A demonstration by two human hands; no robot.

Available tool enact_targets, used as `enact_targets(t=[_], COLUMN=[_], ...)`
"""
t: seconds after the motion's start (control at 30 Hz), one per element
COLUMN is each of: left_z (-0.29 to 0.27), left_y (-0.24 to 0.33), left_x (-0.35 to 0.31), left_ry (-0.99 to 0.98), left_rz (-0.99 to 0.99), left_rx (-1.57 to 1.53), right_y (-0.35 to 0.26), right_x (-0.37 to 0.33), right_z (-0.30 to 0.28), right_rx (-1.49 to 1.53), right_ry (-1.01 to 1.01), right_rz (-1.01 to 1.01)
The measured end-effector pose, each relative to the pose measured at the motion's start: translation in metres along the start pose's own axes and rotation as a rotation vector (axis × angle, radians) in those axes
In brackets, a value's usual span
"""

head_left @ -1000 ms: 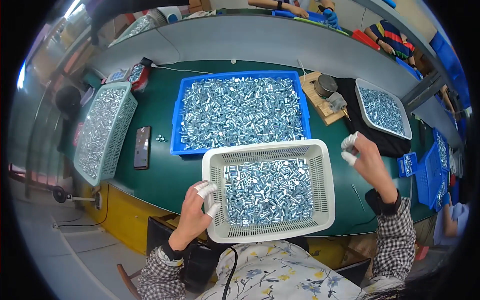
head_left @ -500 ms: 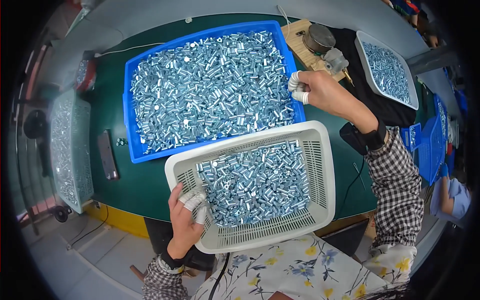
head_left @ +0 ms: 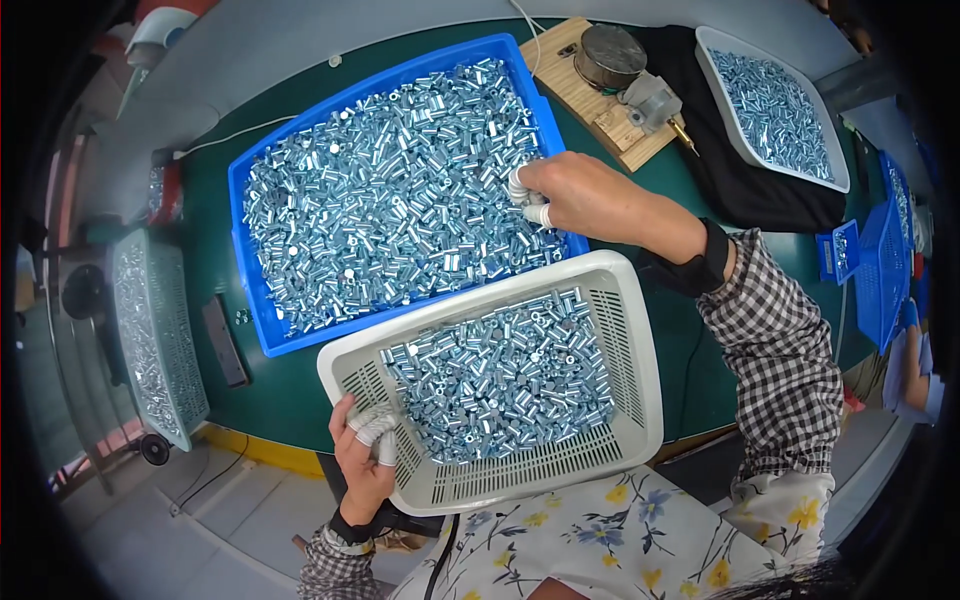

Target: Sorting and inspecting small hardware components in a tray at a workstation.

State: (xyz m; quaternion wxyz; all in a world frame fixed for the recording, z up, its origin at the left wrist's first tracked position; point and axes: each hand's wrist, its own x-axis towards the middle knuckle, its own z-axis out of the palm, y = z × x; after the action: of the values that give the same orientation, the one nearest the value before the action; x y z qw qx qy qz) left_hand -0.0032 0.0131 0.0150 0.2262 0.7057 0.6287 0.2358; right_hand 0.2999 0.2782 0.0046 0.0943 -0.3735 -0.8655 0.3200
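A blue tray point(head_left: 262, 318) full of small shiny metal sleeves point(head_left: 400, 190) lies on the green table. Closer to me, a white slotted basket point(head_left: 648, 400) holds more of these sleeves point(head_left: 500, 380) and rests against my lap. My left hand point(head_left: 362, 452) grips the basket's left rim, its covered fingers reaching over the inside wall. At the blue tray's right side, my right hand point(head_left: 580, 205) is bent down over the sleeves with fingers curled together. White covers wrap several fingertips on both hands. Whatever the right fingertips hold is hidden.
Back right, a wooden board point(head_left: 600, 110) carries a small motor device point(head_left: 655, 105). A white tray of metal pieces point(head_left: 775, 115) sits on black cloth. At left are a pale basket point(head_left: 155, 330) and a dark phone-like slab point(head_left: 224, 340). Another person's arm point(head_left: 912, 370) shows far right.
My right hand has moved left, from the blue tray's right rim to over the sleeves inside. My left hand stays on the basket rim. The whole view has shifted slightly.
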Motion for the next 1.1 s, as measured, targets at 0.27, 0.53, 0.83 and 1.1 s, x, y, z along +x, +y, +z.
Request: enact_targets(t=[0.27,0.53,0.83,1.1], left_z=[-0.001,-0.002,-0.003,-0.001], left_y=[0.002,0.004,0.004,0.002], left_x=[0.0,0.003,0.001,0.001], left_ry=[0.014,0.021,0.028,0.024], left_rz=[-0.01,-0.011,-0.014,-0.012], left_rx=[0.026,0.008,-0.009,-0.005], right_y=[-0.002,0.0,-0.006,-0.004], right_x=[-0.002,-0.004,-0.001,-0.004], right_z=[-0.006,-0.003,-0.004,-0.009], right_rx=[-0.107,-0.166,-0.121,-0.078], right_ry=[0.028,0.044,0.036,0.111], right_rz=[0.012,-0.027,0.004,-0.04])
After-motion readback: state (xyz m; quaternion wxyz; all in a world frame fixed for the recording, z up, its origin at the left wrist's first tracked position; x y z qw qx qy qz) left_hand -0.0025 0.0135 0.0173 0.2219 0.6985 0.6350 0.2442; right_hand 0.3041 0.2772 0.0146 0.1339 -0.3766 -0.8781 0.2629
